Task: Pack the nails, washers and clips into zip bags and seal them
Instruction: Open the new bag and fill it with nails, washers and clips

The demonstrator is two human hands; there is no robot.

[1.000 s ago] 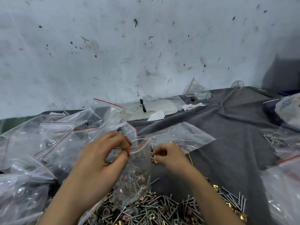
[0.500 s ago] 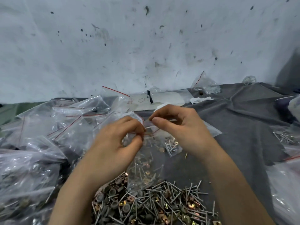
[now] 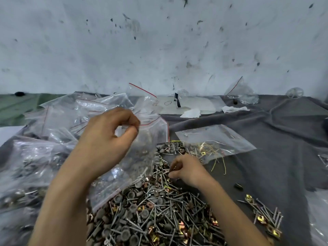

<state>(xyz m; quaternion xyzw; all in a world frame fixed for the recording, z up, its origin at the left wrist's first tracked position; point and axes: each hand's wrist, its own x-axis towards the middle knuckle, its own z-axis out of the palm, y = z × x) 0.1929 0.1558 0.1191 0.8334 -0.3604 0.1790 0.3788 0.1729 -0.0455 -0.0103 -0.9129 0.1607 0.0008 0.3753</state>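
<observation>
My left hand [image 3: 108, 139] pinches the red-striped top edge of a clear zip bag [image 3: 142, 157], which hangs down over the pile with some hardware inside. My right hand [image 3: 188, 170] is lower, on the pile of nails, grey washers and brass clips [image 3: 156, 210], its fingers curled and pinching small pieces from it. The pile lies on a grey cloth [image 3: 266, 139] in front of me.
A heap of filled zip bags [image 3: 44, 148] lies at the left. Another flat zip bag [image 3: 216, 139] with a few yellow pieces lies beyond my right hand. A small group of nails and clips [image 3: 264, 215] sits at the right. Paper scraps and a bag stand by the wall.
My right hand let go of the bag's top and dropped to the pile. My left hand still holds the bag, now lifted. The view tilted down and closer.
</observation>
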